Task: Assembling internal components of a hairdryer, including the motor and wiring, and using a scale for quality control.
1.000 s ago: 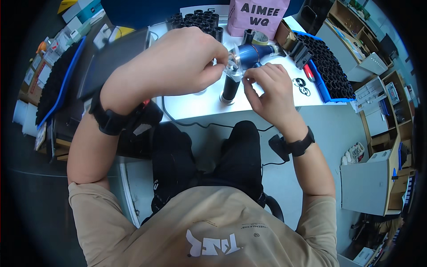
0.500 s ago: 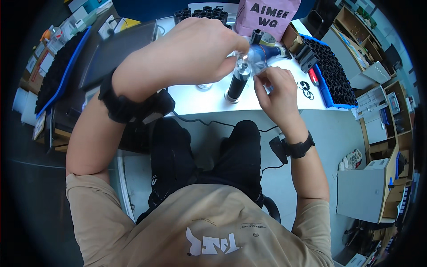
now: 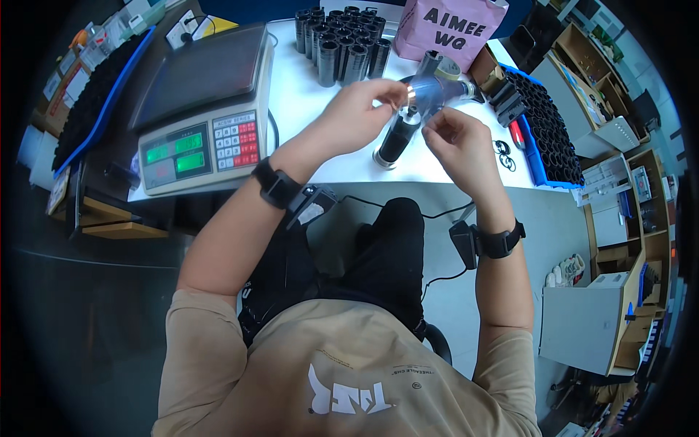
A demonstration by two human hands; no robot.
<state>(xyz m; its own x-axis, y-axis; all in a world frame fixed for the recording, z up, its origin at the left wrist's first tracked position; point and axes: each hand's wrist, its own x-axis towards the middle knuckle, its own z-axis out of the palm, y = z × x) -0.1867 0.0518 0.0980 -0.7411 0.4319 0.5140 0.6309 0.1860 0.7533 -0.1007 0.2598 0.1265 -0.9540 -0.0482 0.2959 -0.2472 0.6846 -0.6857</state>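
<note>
A black cylinder [image 3: 397, 142] with a silver base stands on the white table in front of me, a silver fitting at its top. Just over that top, my left hand [image 3: 364, 111] reaches in from the left with thumb and finger pinched. A shiny, see-through piece that looks like clear plastic film [image 3: 431, 98] shows at its fingertips; its outline is hard to make out. On the cylinder's right is my right hand [image 3: 464, 146], its fingers curled and pinched near the film. What those fingers hold is hidden. Behind the film lies a blue tool-like object [image 3: 453, 89] with a silver end.
A weighing scale [image 3: 200, 149] stands on the left. Several black tubes [image 3: 328, 62] stand grouped at the back, beside a pink bag [image 3: 448, 33] and a tape roll [image 3: 449, 69]. Black rings [image 3: 504, 156] lie near a blue tray [image 3: 537, 160] of black parts on the right.
My left forearm has swung lower and nearer, uncovering the scale and the black tubes. Both hands stay close above and beside the cylinder, which appears slightly farther right in view.
</note>
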